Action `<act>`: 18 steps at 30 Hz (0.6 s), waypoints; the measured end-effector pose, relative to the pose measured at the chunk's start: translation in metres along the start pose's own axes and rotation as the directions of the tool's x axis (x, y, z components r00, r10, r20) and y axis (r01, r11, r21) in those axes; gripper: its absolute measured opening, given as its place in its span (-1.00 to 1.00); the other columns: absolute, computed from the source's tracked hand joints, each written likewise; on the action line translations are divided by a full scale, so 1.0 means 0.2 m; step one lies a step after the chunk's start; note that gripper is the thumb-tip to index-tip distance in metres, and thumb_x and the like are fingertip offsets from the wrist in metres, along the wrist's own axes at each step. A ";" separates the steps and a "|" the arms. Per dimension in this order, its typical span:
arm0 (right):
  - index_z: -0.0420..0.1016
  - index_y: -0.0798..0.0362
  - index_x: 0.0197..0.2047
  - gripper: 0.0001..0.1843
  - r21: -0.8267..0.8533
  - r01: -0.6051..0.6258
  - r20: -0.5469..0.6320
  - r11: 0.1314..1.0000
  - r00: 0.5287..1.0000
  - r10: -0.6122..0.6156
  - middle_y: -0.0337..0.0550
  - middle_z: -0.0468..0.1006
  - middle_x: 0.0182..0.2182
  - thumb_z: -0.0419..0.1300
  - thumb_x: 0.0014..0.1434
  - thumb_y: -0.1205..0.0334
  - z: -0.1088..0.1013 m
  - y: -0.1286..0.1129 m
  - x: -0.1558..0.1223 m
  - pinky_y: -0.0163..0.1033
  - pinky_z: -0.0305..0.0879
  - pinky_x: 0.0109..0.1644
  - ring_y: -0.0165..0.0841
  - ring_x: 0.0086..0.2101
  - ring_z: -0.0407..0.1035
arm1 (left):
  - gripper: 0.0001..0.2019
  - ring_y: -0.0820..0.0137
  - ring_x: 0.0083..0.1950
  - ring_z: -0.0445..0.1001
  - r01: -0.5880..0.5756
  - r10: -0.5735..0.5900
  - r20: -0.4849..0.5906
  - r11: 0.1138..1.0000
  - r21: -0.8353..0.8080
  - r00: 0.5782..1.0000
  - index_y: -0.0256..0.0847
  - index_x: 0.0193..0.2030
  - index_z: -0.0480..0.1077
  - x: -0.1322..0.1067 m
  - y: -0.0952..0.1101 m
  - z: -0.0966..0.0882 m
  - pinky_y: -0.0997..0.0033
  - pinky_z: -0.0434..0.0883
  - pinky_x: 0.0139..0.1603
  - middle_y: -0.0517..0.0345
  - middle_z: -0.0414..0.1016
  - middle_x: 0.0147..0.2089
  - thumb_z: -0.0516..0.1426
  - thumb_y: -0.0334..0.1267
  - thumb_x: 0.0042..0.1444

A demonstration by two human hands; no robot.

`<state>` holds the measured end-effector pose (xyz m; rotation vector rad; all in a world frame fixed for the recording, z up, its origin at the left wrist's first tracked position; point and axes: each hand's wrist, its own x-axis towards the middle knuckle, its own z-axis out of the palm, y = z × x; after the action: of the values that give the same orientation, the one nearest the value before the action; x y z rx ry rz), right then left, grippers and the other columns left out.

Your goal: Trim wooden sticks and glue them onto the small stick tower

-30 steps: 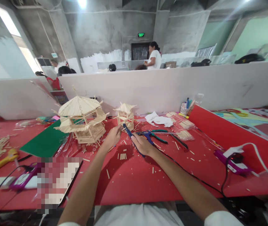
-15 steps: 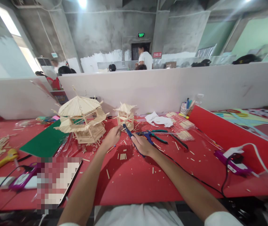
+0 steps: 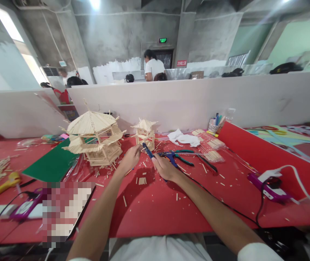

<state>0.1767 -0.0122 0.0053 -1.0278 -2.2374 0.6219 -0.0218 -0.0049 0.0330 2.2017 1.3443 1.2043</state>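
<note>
My right hand is closed around dark blue pliers, their jaws pointing up and left. My left hand pinches at the tip of the jaws; whatever lies between its fingers is too small to make out. Just behind the jaws stands a small pagoda model of wooden sticks. A larger two-roofed stick pagoda is on the left. Below my hands, short cut sticks lie side by side in a small group on the red tabletop.
Right of my hands lie a blue corded tool and teal-handled pliers. Stick bundles and white tissue are behind. Purple power strips sit on both sides. A yellow glue gun and green board are left.
My hands and the pliers stay almost in the same place. In the background, a standing person in white has moved left.
</note>
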 end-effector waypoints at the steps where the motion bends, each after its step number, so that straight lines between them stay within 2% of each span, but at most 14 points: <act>1: 0.28 0.02 -0.23 -0.68 0.009 -0.001 -0.010 1.000 1.000 0.001 -0.27 0.38 -0.57 -0.20 0.43 0.10 0.00 0.00 0.00 -0.30 0.12 -0.32 -0.35 -0.52 0.34 | -0.80 0.39 -0.39 0.29 0.001 -0.001 0.000 1.000 -0.008 1.000 -0.22 -0.37 0.28 0.00 0.00 0.00 0.44 0.24 -0.29 0.11 0.42 -0.40 -0.10 -0.32 0.23; 5: 0.28 0.01 -0.24 -0.63 0.061 -0.008 -0.043 0.998 0.999 0.010 -0.29 0.35 -0.59 -0.26 0.44 0.08 0.01 -0.01 0.00 -0.30 0.14 -0.34 -0.35 -0.54 0.32 | -0.75 0.41 -0.41 0.22 0.014 -0.014 0.000 0.999 -0.049 1.000 -0.21 -0.38 0.26 0.01 0.00 0.00 0.44 0.22 -0.31 0.15 0.35 -0.43 -0.11 -0.21 0.28; 10: 0.30 0.02 -0.11 -0.61 0.066 -0.016 -0.069 0.998 0.997 0.021 -0.28 0.38 -0.59 -0.28 0.44 0.07 0.02 -0.01 0.01 -0.29 0.16 -0.33 -0.33 -0.53 0.36 | -0.71 0.42 -0.43 0.18 0.020 -0.022 -0.026 0.995 -0.095 0.999 -0.22 -0.37 0.26 0.01 -0.01 0.00 0.44 0.20 -0.33 0.19 0.28 -0.47 -0.10 -0.12 0.29; 14: 0.29 0.03 -0.09 -0.61 -0.011 -0.106 -0.062 0.994 0.993 0.105 -0.20 0.49 -0.48 -0.26 0.43 0.02 -0.01 0.01 0.02 -0.29 0.17 -0.28 -0.30 -0.44 0.43 | -0.66 0.45 -0.48 0.11 0.025 -0.029 -0.021 0.985 -0.171 0.999 -0.21 -0.37 0.26 0.00 -0.02 -0.01 0.47 0.17 -0.40 0.27 0.16 -0.55 -0.08 -0.03 0.30; 18: 0.29 0.06 -0.07 -0.57 -0.185 -0.237 -0.025 0.954 0.971 0.236 -0.02 0.58 -0.30 -0.23 0.41 -0.05 -0.07 -0.01 0.01 -0.26 0.16 -0.25 -0.18 -0.27 0.49 | -0.62 0.48 -0.52 0.09 0.014 -0.025 -0.044 0.971 -0.238 0.999 -0.22 -0.40 0.26 0.00 -0.04 0.00 0.49 0.15 -0.45 0.30 0.11 -0.56 -0.04 0.04 0.29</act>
<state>0.1844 -0.0089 0.0182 -1.4049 -2.2203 0.5160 -0.0262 -0.0009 0.0289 2.0006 1.1670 1.3410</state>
